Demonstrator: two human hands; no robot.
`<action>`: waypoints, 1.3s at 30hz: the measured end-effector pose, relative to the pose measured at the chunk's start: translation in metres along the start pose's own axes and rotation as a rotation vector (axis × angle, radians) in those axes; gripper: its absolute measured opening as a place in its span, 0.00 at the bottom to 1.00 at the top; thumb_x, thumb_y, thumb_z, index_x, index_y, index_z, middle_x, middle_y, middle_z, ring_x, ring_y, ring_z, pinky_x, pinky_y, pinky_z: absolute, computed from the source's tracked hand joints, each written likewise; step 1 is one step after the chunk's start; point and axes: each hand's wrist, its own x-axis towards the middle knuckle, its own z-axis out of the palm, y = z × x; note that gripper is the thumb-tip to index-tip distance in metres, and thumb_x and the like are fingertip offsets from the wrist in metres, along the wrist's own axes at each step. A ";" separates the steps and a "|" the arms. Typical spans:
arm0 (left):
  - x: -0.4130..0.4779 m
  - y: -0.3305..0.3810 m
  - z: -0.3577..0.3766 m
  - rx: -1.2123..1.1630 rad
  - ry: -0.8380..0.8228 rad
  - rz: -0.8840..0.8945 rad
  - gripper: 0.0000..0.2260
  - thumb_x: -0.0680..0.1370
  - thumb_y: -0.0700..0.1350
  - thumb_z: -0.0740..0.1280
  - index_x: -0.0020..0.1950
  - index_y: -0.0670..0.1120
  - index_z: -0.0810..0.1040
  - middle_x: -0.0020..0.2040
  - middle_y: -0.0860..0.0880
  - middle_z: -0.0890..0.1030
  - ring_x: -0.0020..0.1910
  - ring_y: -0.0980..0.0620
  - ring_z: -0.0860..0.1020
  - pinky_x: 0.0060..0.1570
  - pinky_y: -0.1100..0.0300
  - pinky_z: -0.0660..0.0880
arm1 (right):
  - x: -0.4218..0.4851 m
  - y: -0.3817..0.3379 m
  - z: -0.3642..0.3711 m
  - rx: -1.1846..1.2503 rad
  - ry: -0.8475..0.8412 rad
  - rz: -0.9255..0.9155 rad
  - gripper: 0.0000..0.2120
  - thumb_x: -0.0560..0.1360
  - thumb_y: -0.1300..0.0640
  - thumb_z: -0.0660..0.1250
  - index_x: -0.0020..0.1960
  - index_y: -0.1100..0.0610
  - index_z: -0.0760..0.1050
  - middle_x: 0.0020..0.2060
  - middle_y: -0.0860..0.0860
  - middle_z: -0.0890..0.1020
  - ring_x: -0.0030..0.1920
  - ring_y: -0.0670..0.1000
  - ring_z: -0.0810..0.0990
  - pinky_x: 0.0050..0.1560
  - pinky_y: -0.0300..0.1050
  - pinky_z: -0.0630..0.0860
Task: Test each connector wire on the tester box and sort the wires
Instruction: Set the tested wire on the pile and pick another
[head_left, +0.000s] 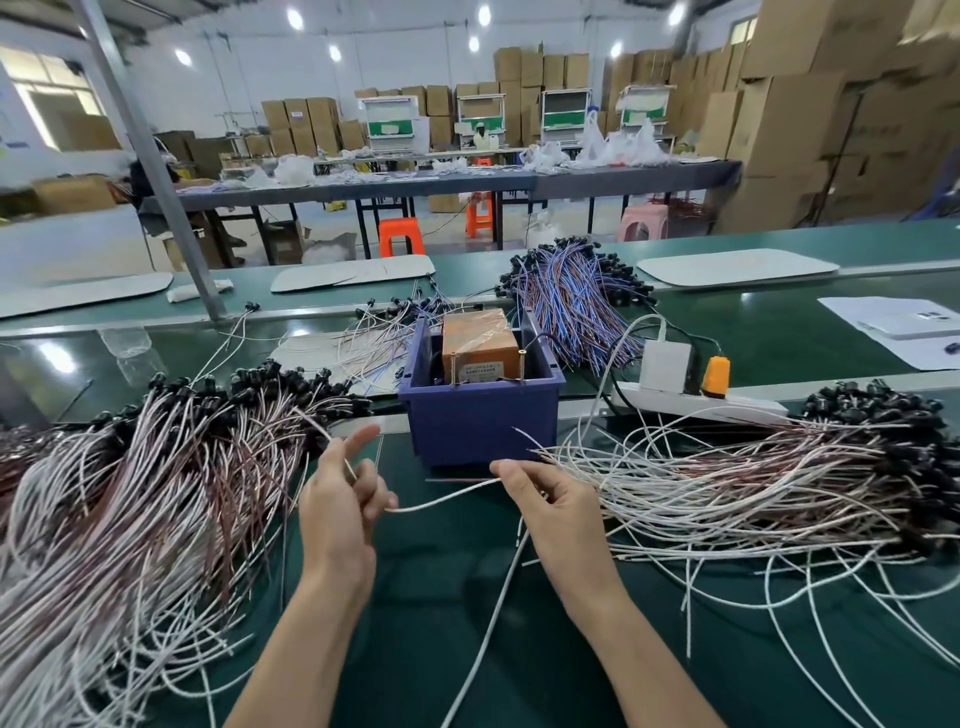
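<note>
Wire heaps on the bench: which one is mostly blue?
The far heap behind the blue bin; the left heap and right heap hold only white and reddish wires.

The green workbench (457, 613) carries a blue plastic bin (480, 423) near its middle. Left of the bin lies a big heap of white and brown wires (156, 467) with black connectors. Right of the bin spreads a second such heap (753, 478). Just beside the bin, to its right, sits a white power strip (696, 402). Behind the bin lies a bundle of blue and purple wires (571, 306), and farther right some paper sheets (904, 327)
</note>
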 end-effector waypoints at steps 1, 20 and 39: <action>-0.002 -0.003 0.001 0.115 0.000 0.082 0.18 0.86 0.50 0.54 0.55 0.47 0.83 0.27 0.54 0.60 0.25 0.55 0.60 0.28 0.62 0.67 | 0.000 0.001 0.000 -0.005 -0.006 0.005 0.05 0.78 0.50 0.71 0.47 0.47 0.86 0.44 0.41 0.87 0.48 0.38 0.83 0.48 0.26 0.72; -0.022 -0.011 0.009 0.432 -0.046 0.393 0.22 0.83 0.52 0.63 0.31 0.45 0.71 0.25 0.53 0.60 0.26 0.55 0.57 0.25 0.62 0.56 | 0.002 0.010 -0.002 -0.113 -0.045 0.044 0.08 0.79 0.46 0.68 0.48 0.49 0.82 0.41 0.40 0.84 0.45 0.38 0.81 0.49 0.29 0.73; -0.016 -0.035 0.031 0.437 0.105 0.434 0.18 0.82 0.60 0.61 0.38 0.52 0.79 0.24 0.57 0.62 0.25 0.57 0.60 0.27 0.64 0.59 | 0.013 0.009 0.026 -0.053 0.434 -0.204 0.06 0.81 0.51 0.66 0.53 0.40 0.79 0.33 0.45 0.83 0.32 0.45 0.80 0.35 0.34 0.73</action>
